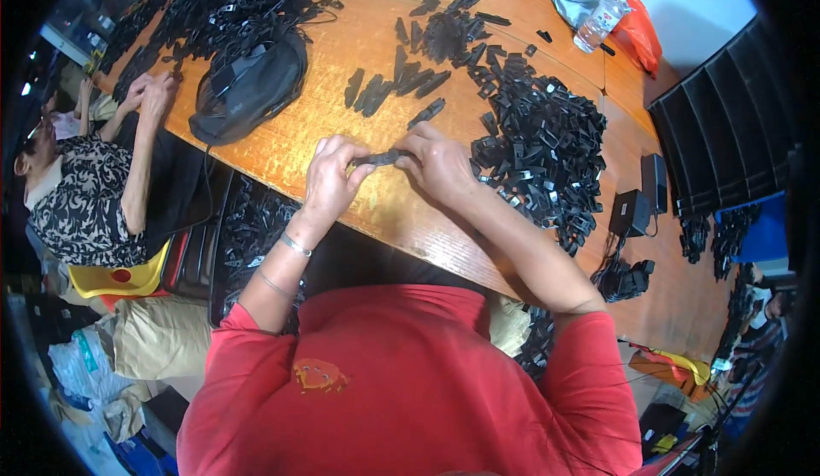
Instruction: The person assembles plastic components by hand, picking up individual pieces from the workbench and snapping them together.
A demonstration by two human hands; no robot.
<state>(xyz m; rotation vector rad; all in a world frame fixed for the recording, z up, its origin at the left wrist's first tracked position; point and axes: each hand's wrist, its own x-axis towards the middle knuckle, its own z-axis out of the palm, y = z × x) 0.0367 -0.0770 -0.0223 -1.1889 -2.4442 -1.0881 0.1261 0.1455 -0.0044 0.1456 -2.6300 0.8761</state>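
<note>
Above the near edge of the wooden table [376, 194], my two hands hold a slender black plastic piece [381, 159] level between them. My left hand [331, 177] pinches its left end with thumb and fingers. At the other end, the fingers of my right hand [437, 164] are closed on it and partly cover it. Just beyond my hands lie several similar long black pieces [372, 95], with a looser heap of them [453, 34] farther back. A large pile of small black plastic parts [547, 134] spreads to the right of my right hand.
A dark mesh bag [256, 92] lies at the left, before a wide heap of black pieces [231, 6]. Another person [85, 186] works at the left edge. At the right are a water bottle [601, 22], a red bag [639, 32] and a black adapter box [630, 213].
</note>
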